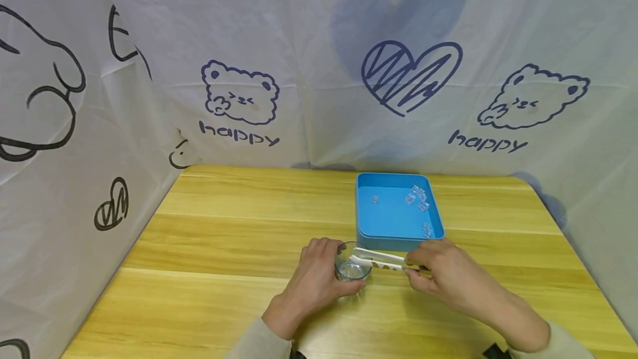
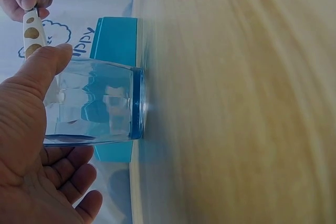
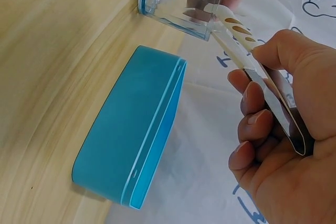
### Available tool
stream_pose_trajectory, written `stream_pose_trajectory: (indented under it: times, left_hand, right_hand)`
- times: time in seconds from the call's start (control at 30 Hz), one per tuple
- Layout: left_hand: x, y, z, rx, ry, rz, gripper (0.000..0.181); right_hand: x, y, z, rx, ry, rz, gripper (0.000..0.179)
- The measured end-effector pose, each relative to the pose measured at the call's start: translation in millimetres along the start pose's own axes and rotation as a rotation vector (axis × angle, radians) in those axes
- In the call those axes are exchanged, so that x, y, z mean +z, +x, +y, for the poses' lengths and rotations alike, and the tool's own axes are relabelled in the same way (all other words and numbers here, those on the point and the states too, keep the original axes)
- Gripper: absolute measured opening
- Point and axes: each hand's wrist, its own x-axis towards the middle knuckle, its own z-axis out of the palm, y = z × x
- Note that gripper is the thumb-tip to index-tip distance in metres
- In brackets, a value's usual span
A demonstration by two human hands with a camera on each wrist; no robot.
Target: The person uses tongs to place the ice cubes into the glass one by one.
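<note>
A clear drinking glass (image 1: 353, 272) stands upright on the table, with my left hand (image 1: 316, 276) curled round its side, thumb in front and fingers behind. In my right hand (image 1: 446, 270) I grip a pair of tongs (image 3: 270, 95), metal at the bend with white, brown-spotted tips. The tips reach over the rim into the mouth of the glass. Whether they pinch anything is unclear through the glass. Just behind sits a blue tray (image 1: 386, 220) with several small clear pieces (image 1: 422, 198), mostly along its right side.
The table (image 1: 239, 215) has a yellow wood-grain top. White cloth (image 1: 309, 71) with drawn bears and hearts hangs behind it and along both sides. The tray's raised walls stand close to my right hand and the glass.
</note>
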Motion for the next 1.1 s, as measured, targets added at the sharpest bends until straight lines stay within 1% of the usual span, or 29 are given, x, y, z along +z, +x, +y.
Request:
stream_pose_trajectory:
  times: [0.3,0.5,0.97,1.1]
  left_hand:
    - [1.7,1.2,-0.9,-0.009,-0.005,-0.007,0.078]
    - [1.6,1.4,-0.5,-0.013,-0.002,-0.010,0.078]
    - [0.9,1.6,-0.8,-0.019,-0.013,-0.021,0.078]
    - [0.6,1.2,-0.5,-0.019,-0.016,-0.020,0.078]
  right_hand:
    - [-1.8,0.3,-2.1,0.039,-0.001,-0.041,0.009]
    - [-1.5,0.2,-1.5,0.044,0.001,-0.043,0.010]
    - [-2.6,-1.6,-1.3,0.083,0.025,-0.079,0.006]
    - [-6.4,-1.3,-1.5,0.118,0.033,-0.080,0.007]
